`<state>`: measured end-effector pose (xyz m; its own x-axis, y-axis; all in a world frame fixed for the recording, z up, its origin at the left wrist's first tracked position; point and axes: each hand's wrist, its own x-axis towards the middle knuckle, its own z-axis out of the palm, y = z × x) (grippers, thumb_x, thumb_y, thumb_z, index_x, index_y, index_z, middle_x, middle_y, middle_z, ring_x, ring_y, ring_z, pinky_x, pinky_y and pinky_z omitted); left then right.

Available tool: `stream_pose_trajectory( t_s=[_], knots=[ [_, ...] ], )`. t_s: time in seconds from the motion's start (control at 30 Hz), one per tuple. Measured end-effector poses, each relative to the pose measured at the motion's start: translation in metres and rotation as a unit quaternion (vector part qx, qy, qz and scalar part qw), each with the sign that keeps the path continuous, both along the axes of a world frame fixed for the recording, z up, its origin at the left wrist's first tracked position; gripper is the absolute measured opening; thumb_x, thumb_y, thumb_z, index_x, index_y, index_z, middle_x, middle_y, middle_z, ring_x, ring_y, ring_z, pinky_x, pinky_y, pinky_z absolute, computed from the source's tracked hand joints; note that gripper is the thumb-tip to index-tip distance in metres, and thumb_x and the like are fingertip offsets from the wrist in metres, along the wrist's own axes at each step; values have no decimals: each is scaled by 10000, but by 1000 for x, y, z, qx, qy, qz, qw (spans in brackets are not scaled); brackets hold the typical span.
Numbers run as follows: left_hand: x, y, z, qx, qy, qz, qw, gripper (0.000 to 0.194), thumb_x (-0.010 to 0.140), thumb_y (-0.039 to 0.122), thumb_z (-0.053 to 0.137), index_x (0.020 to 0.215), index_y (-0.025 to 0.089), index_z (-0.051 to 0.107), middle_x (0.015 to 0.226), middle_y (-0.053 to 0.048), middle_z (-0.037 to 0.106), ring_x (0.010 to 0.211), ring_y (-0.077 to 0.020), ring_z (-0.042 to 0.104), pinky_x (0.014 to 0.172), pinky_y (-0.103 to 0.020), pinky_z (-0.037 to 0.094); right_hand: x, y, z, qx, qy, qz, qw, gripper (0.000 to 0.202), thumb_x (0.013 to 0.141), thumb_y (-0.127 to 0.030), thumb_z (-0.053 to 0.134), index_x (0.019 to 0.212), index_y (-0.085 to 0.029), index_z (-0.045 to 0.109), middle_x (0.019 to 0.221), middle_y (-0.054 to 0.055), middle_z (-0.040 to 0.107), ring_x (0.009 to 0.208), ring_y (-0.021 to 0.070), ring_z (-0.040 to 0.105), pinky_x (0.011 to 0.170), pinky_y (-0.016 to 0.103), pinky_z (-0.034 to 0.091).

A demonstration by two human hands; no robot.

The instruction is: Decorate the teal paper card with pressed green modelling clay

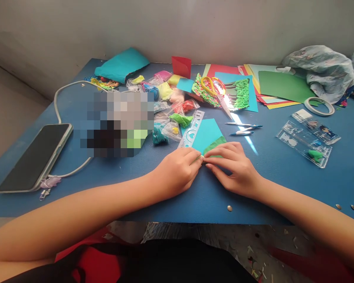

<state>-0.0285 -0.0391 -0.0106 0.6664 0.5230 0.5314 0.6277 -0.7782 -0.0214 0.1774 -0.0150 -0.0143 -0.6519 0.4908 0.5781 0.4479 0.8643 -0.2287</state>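
My left hand is closed, its thumb and fingers pinched together at the near corner of a turquoise card. Opposite it, my right hand has its fingers bent and its thumb and fingertips drawn in to the same spot. A tiny pale bit shows between the fingertips, too small to name. Part of the card bears a flat green layer that looks like modelling clay, partly under my right fingers. A clear stencil ruler lies along the card's left side, just beyond my left hand.
Bags of coloured clay crowd the back. Yellow-handled scissors lie on a clay-decorated card; pens lie nearer. Tape, coloured paper and plastic packets are right. A phone, cable and blurred object are left.
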Motion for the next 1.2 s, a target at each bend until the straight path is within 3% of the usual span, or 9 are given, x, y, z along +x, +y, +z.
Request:
stream_pose_trajectory(
  t_s=[0.13, 0.43, 0.6, 0.7, 0.8, 0.83, 0.9, 1.1, 1.2],
  knots=[
    [-1, -1, 0, 2, 6, 2, 1000, 283, 962, 107, 417, 993, 57, 694, 937, -119, 722, 909, -194, 673, 887, -311, 584, 0, 0, -2, 15, -38, -60, 997, 130, 934, -228, 581, 985, -184, 692, 994, 79, 737, 940, 224, 619, 865, 406, 387],
    [0, -1, -1, 4, 16, 1, 1000, 272, 949, 95, 423, 990, 37, 685, 937, -128, 714, 896, -209, 668, 870, -315, 575, -6, 0, -2, 27, -36, -28, 999, 160, 942, -181, 561, 862, -197, 698, 940, 44, 750, 907, 196, 619, 852, 382, 393],
    [0, -2, 2, -28, 23, -10, 999, 297, 960, 138, 417, 1116, 54, 656, 976, -146, 688, 896, -231, 659, 807, -354, 576, 20, 19, 24, -2, -79, -54, 995, 204, 954, -276, 529, 936, -193, 714, 964, 69, 750, 895, 214, 645, 820, 384, 411],
    [0, -1, 1, 7, 32, -12, 999, 297, 960, 151, 416, 1077, 62, 674, 966, -164, 677, 861, -243, 653, 756, -367, 571, 75, 43, 56, -104, -169, -234, 952, 256, 914, -388, 544, 862, -211, 722, 849, 64, 745, 748, 216, 648, 686, 352, 424],
    [0, 2, -1, 44, 43, -22, 998, 296, 956, 151, 418, 1062, 63, 680, 954, -163, 677, 852, -251, 649, 727, -369, 570, 140, 58, 84, -248, -247, -441, 826, 242, 784, -442, 645, 735, -213, 708, 716, 60, 717, 579, 212, 604, 526, 325, 401],
    [0, 3, -2, 50, 43, -26, 998, 295, 953, 150, 421, 1063, 63, 680, 956, -162, 678, 851, -252, 648, 724, -370, 570, 158, 60, 88, -281, -250, -478, 794, 233, 742, -443, 682, 704, -214, 701, 706, 63, 712, 581, 219, 608, 518, 327, 408],
    [0, 4, -3, 51, 37, -32, 998, 291, 948, 149, 427, 1064, 63, 680, 961, -163, 678, 849, -252, 646, 722, -372, 568, 184, 61, 90, -346, -245, -493, 759, 271, 666, -482, 746, 652, -216, 695, 685, 68, 701, 601, 238, 623, 516, 340, 434],
    [2, 3, -4, 20, 17, -16, 1000, 297, 958, 185, 412, 1070, 101, 674, 993, -157, 670, 901, -251, 635, 746, -383, 545, 203, 57, 77, -463, -225, -431, 742, 445, 506, -647, 784, 630, -225, 715, 643, 73, 696, 593, 252, 626, 486, 361, 457],
    [3, -1, 1, 12, -23, -17, 1000, 254, 948, 174, 442, 1049, 111, 666, 1056, -162, 667, 963, -260, 630, 811, -414, 537, 188, 54, 83, -386, -192, -433, 792, 478, 533, -692, 739, 573, -220, 679, 610, 75, 673, 566, 229, 595, 474, 341, 427]
  ],
)
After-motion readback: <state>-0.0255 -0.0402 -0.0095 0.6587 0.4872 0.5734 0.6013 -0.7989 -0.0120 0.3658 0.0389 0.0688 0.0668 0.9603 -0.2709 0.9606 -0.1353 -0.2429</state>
